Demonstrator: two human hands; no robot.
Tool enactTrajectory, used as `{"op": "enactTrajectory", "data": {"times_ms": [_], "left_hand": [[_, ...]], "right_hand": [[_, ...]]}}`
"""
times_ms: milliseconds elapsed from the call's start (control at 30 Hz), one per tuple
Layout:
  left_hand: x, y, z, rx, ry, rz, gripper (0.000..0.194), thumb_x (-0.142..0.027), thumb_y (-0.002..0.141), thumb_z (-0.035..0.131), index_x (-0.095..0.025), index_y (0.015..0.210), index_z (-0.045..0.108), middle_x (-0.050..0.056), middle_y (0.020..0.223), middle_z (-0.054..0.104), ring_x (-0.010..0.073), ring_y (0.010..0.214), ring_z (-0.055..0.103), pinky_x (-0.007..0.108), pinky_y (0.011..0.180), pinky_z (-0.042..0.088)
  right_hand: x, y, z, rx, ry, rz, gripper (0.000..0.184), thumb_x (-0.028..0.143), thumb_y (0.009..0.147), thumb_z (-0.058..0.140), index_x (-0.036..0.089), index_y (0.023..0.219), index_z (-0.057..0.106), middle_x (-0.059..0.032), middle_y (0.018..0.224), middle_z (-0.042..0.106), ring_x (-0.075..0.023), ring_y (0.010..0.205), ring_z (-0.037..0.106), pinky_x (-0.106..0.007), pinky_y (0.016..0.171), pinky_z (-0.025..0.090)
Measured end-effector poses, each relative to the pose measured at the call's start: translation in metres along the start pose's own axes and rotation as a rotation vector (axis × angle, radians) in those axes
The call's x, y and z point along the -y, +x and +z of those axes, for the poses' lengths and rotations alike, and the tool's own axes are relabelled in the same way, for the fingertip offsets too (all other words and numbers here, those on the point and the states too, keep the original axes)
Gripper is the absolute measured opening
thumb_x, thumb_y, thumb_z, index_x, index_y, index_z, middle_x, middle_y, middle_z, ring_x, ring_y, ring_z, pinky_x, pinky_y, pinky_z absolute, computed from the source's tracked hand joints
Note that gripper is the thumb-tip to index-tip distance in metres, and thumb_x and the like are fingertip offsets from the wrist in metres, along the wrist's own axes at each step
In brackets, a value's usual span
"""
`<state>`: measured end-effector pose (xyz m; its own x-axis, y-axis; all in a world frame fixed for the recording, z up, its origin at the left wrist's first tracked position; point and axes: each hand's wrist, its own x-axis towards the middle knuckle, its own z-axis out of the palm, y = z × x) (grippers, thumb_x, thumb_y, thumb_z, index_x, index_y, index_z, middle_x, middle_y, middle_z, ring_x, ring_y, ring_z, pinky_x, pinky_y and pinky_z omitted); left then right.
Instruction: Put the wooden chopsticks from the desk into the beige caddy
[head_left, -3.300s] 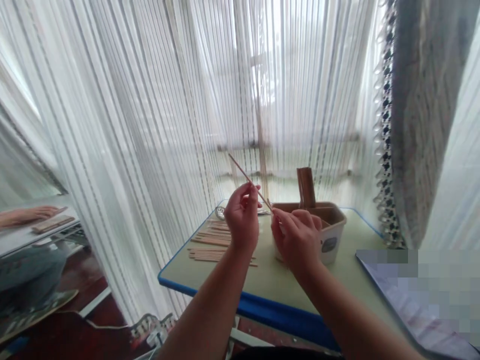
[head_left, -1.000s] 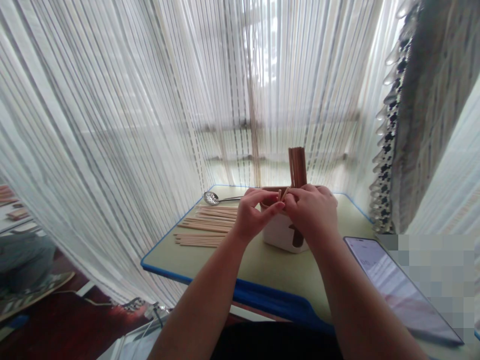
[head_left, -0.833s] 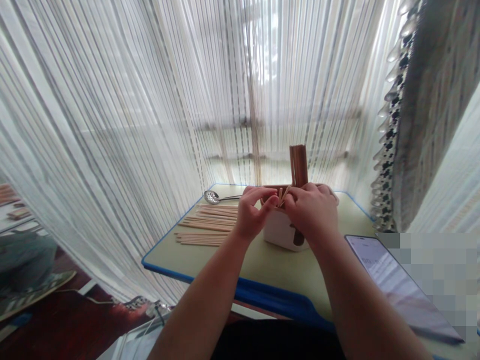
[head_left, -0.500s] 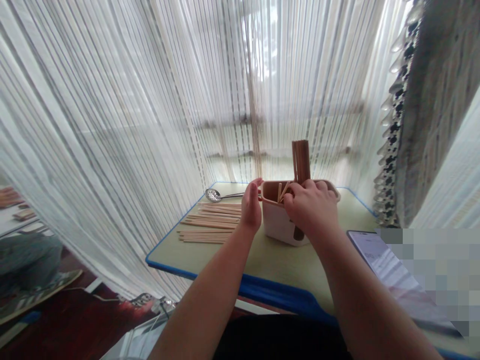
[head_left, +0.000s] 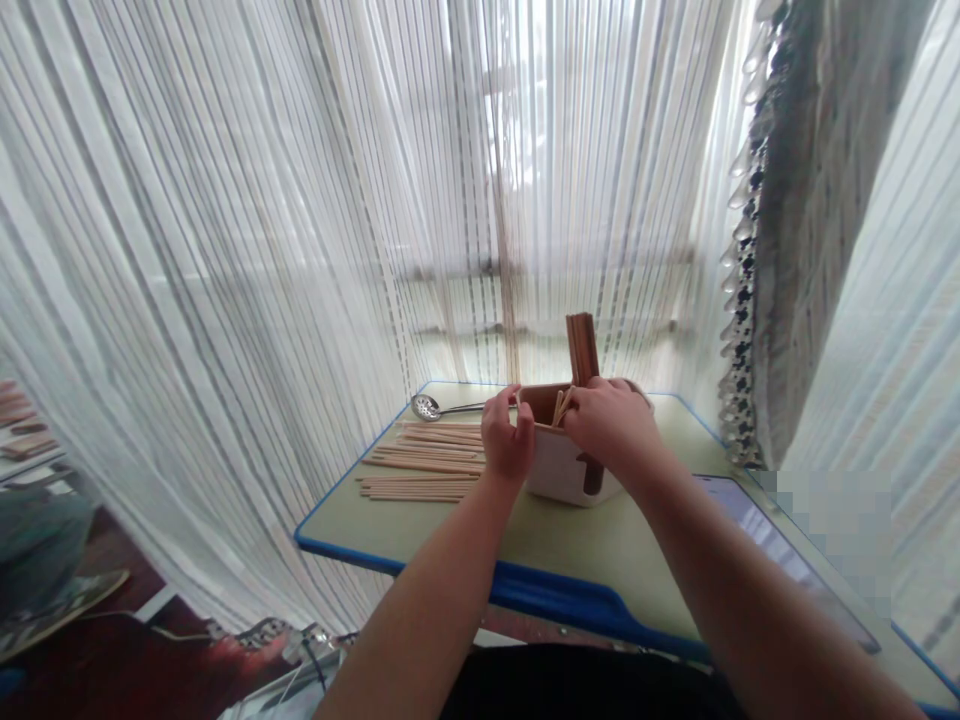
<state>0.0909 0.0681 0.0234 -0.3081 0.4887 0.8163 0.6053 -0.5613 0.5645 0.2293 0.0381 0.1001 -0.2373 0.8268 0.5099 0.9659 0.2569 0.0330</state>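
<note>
A white chopstick holder [head_left: 555, 470] with a brown rim stands on the small table, a slot in its front side. My left hand [head_left: 510, 440] grips its left end, thumb and fingers at the corner. Over the holder's right part is my right hand [head_left: 615, 420], its fingers closed and partly hidden. Behind those fingers a bundle of dark brown chopsticks [head_left: 582, 350] rises from the holder, leaning left. A few light wooden chopsticks [head_left: 559, 408] poke up beside my right fingertips. More light chopsticks [head_left: 427, 462] lie in rows on the table to the left.
A slotted metal ladle [head_left: 426, 407] lies at the table's back left. To the right is a phone or tablet [head_left: 787, 560]. The table [head_left: 555, 545] has a blue edge. Sheer curtains [head_left: 300, 250] hang behind it. At far left, a person's leg and shoe [head_left: 60, 610] show.
The dark chopstick bundle has tipped to the left and its top is lower. My left fingers have curled more at the holder's end. The view has shifted slightly.
</note>
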Motion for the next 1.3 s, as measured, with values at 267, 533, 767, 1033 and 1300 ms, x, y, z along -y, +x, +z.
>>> {"op": "enactTrajectory", "data": {"times_ms": [267,533,767,1033,1300], "left_hand": [[0.003,-0.001,0.001,-0.009,0.004,-0.002,0.031,-0.027,0.085,0.043,-0.015,0.107,0.060,0.010,0.099,0.066,0.0211,0.095,0.058,0.036,0.087,0.045],[0.004,-0.002,0.001,-0.020,-0.018,-0.008,0.031,-0.028,0.084,0.046,-0.016,0.108,0.061,0.010,0.096,0.067,0.0216,0.093,0.058,0.037,0.086,0.046],[0.005,-0.003,0.004,-0.030,-0.043,-0.029,0.031,-0.028,0.084,0.048,-0.017,0.109,0.061,0.009,0.093,0.066,0.0201,0.088,0.058,0.035,0.080,0.047],[0.005,-0.003,0.005,-0.013,-0.043,-0.046,0.032,-0.029,0.085,0.046,-0.016,0.109,0.061,0.009,0.094,0.065,0.0191,0.085,0.057,0.033,0.077,0.046],[0.007,-0.004,0.008,0.005,-0.048,-0.091,0.031,-0.030,0.085,0.045,-0.018,0.110,0.060,0.006,0.089,0.064,0.0174,0.082,0.057,0.030,0.074,0.046]], "right_hand": [[0.013,0.014,-0.023,0.200,-0.130,-0.073,0.033,0.027,0.084,0.041,0.017,0.098,0.069,-0.0153,0.095,0.065,-0.0261,0.080,0.064,-0.033,0.062,0.041],[0.017,0.023,-0.033,0.279,-0.195,-0.164,0.028,0.027,0.084,0.047,0.016,0.103,0.063,-0.0148,0.090,0.069,-0.0271,0.084,0.065,-0.034,0.066,0.043],[0.014,0.035,-0.038,0.234,-0.229,-0.060,0.034,0.019,0.084,0.044,0.013,0.116,0.054,-0.0178,0.092,0.069,-0.0288,0.086,0.066,-0.034,0.066,0.045],[0.015,0.053,-0.046,0.319,-0.238,-0.037,0.032,0.016,0.079,0.055,0.011,0.109,0.063,-0.0208,0.100,0.067,-0.0323,0.095,0.064,-0.040,0.071,0.050],[0.020,0.061,-0.052,0.355,-0.198,-0.058,0.032,0.012,0.081,0.051,0.006,0.111,0.062,-0.0243,0.101,0.066,-0.0345,0.094,0.064,-0.042,0.070,0.052]]}}
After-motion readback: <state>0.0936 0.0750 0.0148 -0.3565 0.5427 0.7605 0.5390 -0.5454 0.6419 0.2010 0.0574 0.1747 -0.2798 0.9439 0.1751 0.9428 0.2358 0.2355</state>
